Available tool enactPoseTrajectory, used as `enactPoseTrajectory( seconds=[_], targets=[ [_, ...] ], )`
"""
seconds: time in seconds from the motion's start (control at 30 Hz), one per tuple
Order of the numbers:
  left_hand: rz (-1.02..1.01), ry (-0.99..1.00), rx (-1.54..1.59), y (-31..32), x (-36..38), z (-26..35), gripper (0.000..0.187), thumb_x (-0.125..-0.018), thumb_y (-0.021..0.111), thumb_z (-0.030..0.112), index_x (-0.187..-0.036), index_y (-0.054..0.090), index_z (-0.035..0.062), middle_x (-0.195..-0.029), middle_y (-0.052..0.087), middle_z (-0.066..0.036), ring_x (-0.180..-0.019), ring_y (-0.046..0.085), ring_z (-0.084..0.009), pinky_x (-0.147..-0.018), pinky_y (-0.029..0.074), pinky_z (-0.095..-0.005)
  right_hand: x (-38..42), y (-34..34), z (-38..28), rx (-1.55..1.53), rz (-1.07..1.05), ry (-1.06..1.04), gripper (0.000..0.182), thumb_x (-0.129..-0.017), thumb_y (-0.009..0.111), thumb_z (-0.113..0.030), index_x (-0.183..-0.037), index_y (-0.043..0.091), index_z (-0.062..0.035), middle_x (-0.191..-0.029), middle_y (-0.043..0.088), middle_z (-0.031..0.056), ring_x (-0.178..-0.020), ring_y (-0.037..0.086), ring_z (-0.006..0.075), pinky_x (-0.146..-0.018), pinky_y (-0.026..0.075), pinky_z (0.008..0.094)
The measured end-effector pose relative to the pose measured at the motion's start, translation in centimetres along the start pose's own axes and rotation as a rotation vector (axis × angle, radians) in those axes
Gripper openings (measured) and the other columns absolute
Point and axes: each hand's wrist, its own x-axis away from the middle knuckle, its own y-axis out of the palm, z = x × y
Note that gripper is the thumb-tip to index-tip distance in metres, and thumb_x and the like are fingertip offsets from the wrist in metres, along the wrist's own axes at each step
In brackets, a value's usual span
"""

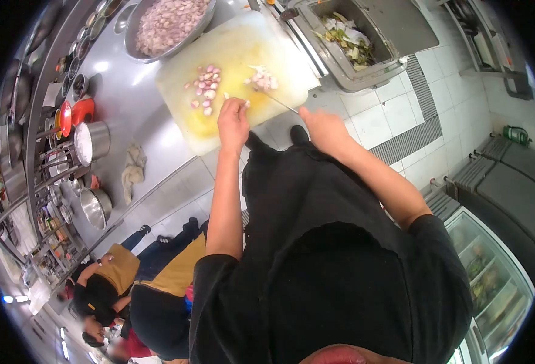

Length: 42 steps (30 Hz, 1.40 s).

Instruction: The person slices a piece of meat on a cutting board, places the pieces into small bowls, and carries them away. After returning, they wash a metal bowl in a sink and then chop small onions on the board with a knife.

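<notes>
My right hand (327,132) is wrapped round the handle of a knife (284,105), whose thin blade points up and left over the cutting board (185,124). The blade tip is by a small heap of cut shallots (263,79). My left hand (234,124) is closed at the near edge of the board, its fingers bent together. A small pale shallot (247,104) shows at its fingertips, partly hidden. Left of that hand lies a loose group of peeled pinkish shallots (208,83). Yellow stains mark the white board.
A large metal bowl full of shallots (169,27) stands beyond the board. A grey bin with scraps (347,42) is at the right. A crumpled cloth (134,170) and metal pots (91,142) sit on the steel counter (118,91). Other people (158,291) stand at lower left.
</notes>
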Motion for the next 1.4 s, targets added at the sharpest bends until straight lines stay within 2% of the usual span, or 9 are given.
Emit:
enactPoseTrajectory(
  seconds=[0.1, 0.17, 0.37, 0.57, 0.87, 1.1, 1.2, 1.27, 1.4],
  targets=[
    [-0.022, 0.128, -0.068, 0.2, 0.2, -0.3, 0.011, -0.091, 0.064, -0.003, -0.1, 0.068, -0.0005, -0.099, 0.067, -0.017, -0.09, 0.066, -0.0372, -0.081, 0.053, -0.0401, 0.3, 1.8, 0.0, -0.088, 0.05, -0.006, 0.038, -0.085, 0.058, -0.001, -0.121, 0.047, -0.0063, -0.079, 0.069, 0.0185, -0.078, 0.07, 0.041, -0.066, 0.053, 0.0527],
    [-0.05, 0.003, -0.046, 0.9, -0.2, -0.6, 0.012, -0.091, 0.063, -0.003, -0.101, 0.068, -0.0005, -0.1, 0.067, -0.018, -0.092, 0.066, -0.0373, -0.081, 0.053, -0.0406, -0.6, 1.1, -0.4, -0.007, 0.031, -0.031, 0.032, -0.089, 0.057, -0.003, -0.119, 0.049, -0.0074, -0.083, 0.072, 0.0152, -0.077, 0.073, 0.0357, -0.062, 0.056, 0.0466],
    [-0.07, -0.066, 0.033, 1.3, -1.1, 1.8, 0.012, -0.09, 0.067, -0.002, -0.102, 0.067, -0.002, -0.099, 0.067, -0.018, -0.089, 0.069, -0.0353, -0.08, 0.056, -0.0396, 1.3, -2.4, -1.7, 0.089, -0.056, -0.001, 0.034, -0.089, 0.059, -0.005, -0.122, 0.05, -0.0076, -0.083, 0.072, 0.0129, -0.077, 0.074, 0.0345, -0.063, 0.057, 0.0462],
    [-0.031, 0.037, -0.028, 2.4, -0.9, 0.2, 0.011, -0.089, 0.072, 0.0, -0.099, 0.068, -0.0017, -0.096, 0.068, -0.015, -0.081, 0.071, -0.0272, -0.074, 0.059, -0.0346, 1.4, -1.5, -1.0, 0.089, -0.028, -0.018, 0.029, -0.09, 0.059, -0.006, -0.117, 0.05, -0.0082, -0.079, 0.071, 0.0118, -0.073, 0.073, 0.0342, -0.061, 0.056, 0.046],
    [-0.035, 0.018, -0.07, 2.0, -0.8, 1.2, 0.012, -0.086, 0.072, -0.005, -0.096, 0.066, -0.0018, -0.094, 0.068, -0.016, -0.083, 0.07, -0.0288, -0.073, 0.056, -0.0355, 1.1, 0.4, -0.4, 0.005, 0.005, -0.059, 0.028, -0.089, 0.056, -0.004, -0.115, 0.047, -0.006, -0.073, 0.068, 0.0159, -0.07, 0.07, 0.0394, -0.06, 0.053, 0.0495],
    [-0.051, -0.014, -0.014, 1.9, -1.0, 1.4, 0.01, -0.086, 0.069, -0.004, -0.095, 0.065, -0.0016, -0.095, 0.066, -0.017, -0.088, 0.066, -0.0351, -0.078, 0.053, -0.0394, 0.8, 0.7, -0.2, 0.007, -0.012, -0.036, 0.032, -0.089, 0.06, -0.005, -0.118, 0.047, -0.0086, -0.076, 0.071, 0.0118, -0.071, 0.074, 0.0349, -0.059, 0.055, 0.0463],
    [-0.05, 0.003, -0.028, 1.7, -0.1, 0.9, 0.009, -0.086, 0.068, -0.004, -0.094, 0.065, -0.0016, -0.095, 0.066, -0.017, -0.088, 0.065, -0.0362, -0.078, 0.052, -0.0402, 2.0, -0.8, -1.7, -0.022, 0.001, -0.047, 0.026, -0.09, 0.056, -0.004, -0.115, 0.048, -0.006, -0.075, 0.07, 0.0152, -0.072, 0.071, 0.0395, -0.061, 0.053, 0.0519],
    [-0.026, 0.049, -0.087, 2.0, -0.5, 0.8, 0.011, -0.087, 0.072, -0.004, -0.097, 0.068, -0.0011, -0.096, 0.069, -0.015, -0.084, 0.069, -0.0296, -0.075, 0.054, -0.0364, 1.4, -0.6, -1.3, -0.008, -0.105, 0.014, 0.039, -0.086, 0.063, -0.002, -0.121, 0.047, -0.0078, -0.082, 0.072, 0.0151, -0.078, 0.074, 0.0378, -0.065, 0.057, 0.0482],
    [-0.031, 0.1, -0.129, 2.2, -0.9, 0.9, 0.011, -0.091, 0.069, 0.0, -0.102, 0.07, -0.0009, -0.099, 0.069, -0.016, -0.091, 0.069, -0.0305, -0.084, 0.055, -0.0393, -0.5, 1.6, -0.1, -0.043, -0.075, -0.008, 0.044, -0.085, 0.068, -0.007, -0.123, 0.047, -0.01, -0.084, 0.074, 0.0167, -0.081, 0.075, 0.0363, -0.07, 0.058, 0.0502]
  ],
)
